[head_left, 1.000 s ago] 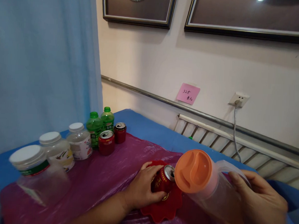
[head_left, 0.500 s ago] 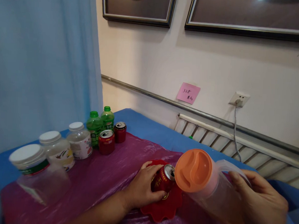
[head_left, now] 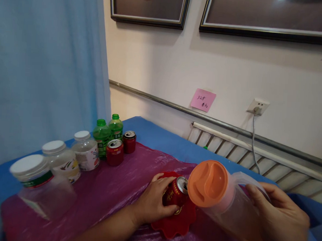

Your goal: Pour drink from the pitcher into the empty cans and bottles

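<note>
A red drink can (head_left: 175,193), its top opened, stands on a scalloped red mat (head_left: 181,222). My left hand (head_left: 154,201) is wrapped round the can from the left. On the right, my right hand (head_left: 282,213) grips the handle of a clear plastic pitcher (head_left: 237,214) with an orange lid (head_left: 208,184). The pitcher is tilted to the left, with its lid right beside the can's opening. Some yellowish liquid shows low in the pitcher. Whether any liquid is flowing into the can, I cannot tell.
Three clear jars (head_left: 58,162) with white lids stand along the left. Behind them are two green bottles (head_left: 102,135) and two red cans (head_left: 115,152). Purple plastic sheeting (head_left: 137,169) covers part of the blue tabletop (head_left: 154,138). A radiator (head_left: 230,145) lines the wall.
</note>
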`<state>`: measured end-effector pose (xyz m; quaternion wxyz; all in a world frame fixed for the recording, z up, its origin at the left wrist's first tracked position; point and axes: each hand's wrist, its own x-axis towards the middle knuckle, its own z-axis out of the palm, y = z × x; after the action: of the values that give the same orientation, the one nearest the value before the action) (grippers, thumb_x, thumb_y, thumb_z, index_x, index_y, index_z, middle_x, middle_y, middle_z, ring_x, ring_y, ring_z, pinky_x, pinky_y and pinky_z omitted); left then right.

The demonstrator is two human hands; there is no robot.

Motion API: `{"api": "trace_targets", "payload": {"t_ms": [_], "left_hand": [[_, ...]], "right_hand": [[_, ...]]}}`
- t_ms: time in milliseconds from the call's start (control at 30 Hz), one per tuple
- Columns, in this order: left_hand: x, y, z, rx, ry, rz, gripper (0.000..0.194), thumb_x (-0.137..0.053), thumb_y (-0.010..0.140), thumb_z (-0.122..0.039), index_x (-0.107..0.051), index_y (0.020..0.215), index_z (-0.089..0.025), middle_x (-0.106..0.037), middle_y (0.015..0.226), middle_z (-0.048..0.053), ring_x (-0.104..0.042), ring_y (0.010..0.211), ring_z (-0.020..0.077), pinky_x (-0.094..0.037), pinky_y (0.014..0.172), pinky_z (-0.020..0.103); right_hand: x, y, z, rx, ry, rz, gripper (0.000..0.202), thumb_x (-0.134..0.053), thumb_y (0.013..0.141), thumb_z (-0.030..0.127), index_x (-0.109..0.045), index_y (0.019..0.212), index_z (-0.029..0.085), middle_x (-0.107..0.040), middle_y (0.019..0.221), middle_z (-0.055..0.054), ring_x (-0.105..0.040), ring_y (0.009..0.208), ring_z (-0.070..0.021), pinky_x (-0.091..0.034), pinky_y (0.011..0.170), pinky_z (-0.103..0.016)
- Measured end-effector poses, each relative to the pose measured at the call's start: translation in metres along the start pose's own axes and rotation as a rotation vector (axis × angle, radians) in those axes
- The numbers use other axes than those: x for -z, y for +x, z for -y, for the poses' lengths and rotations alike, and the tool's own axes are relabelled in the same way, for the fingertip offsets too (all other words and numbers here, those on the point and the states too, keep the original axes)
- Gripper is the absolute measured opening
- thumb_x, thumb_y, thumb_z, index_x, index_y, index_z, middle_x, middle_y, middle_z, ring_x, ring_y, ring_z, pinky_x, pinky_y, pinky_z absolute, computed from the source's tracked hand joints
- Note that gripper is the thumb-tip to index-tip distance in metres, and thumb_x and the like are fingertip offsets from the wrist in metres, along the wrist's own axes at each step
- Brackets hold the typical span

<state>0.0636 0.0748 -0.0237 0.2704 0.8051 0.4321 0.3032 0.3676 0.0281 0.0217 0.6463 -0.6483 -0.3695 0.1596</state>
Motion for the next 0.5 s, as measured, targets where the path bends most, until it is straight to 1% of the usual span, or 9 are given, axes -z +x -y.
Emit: {"api": "trace_targets", "payload": {"t_ms": [167,333,500], "left_hand": [[0.0,0.0,0.0,-0.011,-0.009,-0.006,0.073,-0.084,0.064,-0.029,-0.06,0.133,-0.027,-0.068,0.135,0.008,-0.059,0.128,0.0328,-0.022,0.124,0.056],[0.0,0.0,0.0,-0.009,-0.004,0.001,0.074,-0.084,0.064,-0.029,-0.059,0.133,-0.026,-0.068,0.135,0.008,-0.059,0.128,0.0322,-0.021,0.124,0.055],[0.0,0.0,0.0,-0.016,-0.012,0.001,0.073,-0.083,0.066,-0.032,-0.058,0.134,-0.026,-0.068,0.136,0.008,-0.06,0.128,0.0331,-0.021,0.124,0.056]], "right_hand": [[0.0,-0.002,0.004,-0.014,-0.008,0.004,0.048,-0.091,0.061,0.052,-0.076,0.092,0.018,-0.068,0.073,0.0,-0.058,0.061,-0.0162,-0.047,0.048,-0.021],[0.0,0.001,-0.004,-0.009,-0.007,-0.002,0.05,-0.091,0.062,0.051,-0.077,0.097,0.019,-0.07,0.077,0.0,-0.06,0.065,-0.0162,-0.048,0.051,-0.021],[0.0,0.002,-0.007,-0.008,0.011,0.006,0.049,-0.091,0.062,0.051,-0.077,0.096,0.019,-0.071,0.078,0.0,-0.06,0.065,-0.0163,-0.048,0.051,-0.021]]}}
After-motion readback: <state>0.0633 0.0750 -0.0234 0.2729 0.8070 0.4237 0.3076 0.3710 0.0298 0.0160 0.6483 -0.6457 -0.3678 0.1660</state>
